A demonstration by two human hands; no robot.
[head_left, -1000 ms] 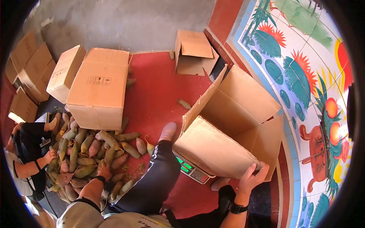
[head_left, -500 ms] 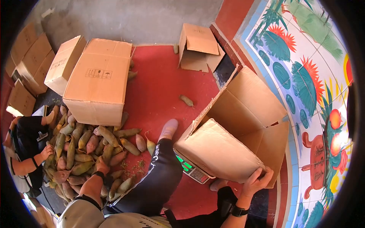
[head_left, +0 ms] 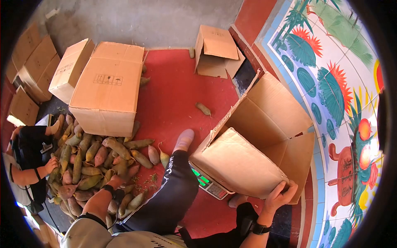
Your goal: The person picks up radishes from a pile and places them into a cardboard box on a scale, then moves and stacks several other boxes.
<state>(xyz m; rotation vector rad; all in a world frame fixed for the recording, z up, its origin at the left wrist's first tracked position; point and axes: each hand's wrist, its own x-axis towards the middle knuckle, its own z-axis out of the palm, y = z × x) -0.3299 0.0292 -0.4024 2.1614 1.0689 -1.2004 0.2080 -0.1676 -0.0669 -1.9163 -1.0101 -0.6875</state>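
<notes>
At the right, my right hand [head_left: 281, 196] grips the lower flap edge of a large open cardboard box [head_left: 244, 165]. The box stands on a digital scale [head_left: 211, 188] with lit green digits, and no contents show inside it. My left hand [head_left: 116, 182] is at the pile of long tubers [head_left: 89, 171] on the floor. Its fingers are closed round a greenish-brown tuber [head_left: 121, 168] at the right side of the pile.
A closed carton [head_left: 105, 82] stands behind the pile, with more cartons [head_left: 39, 66] at the far left. Another person's hand [head_left: 51, 164] touches the pile's left side. A lone tuber [head_left: 203, 109] lies on the red floor. An open box [head_left: 217, 51] sits near the back corner.
My left hand has shifted slightly right and down at the pile, and a tuber now shows at its fingers. My right hand and the large box look unmoved.
</notes>
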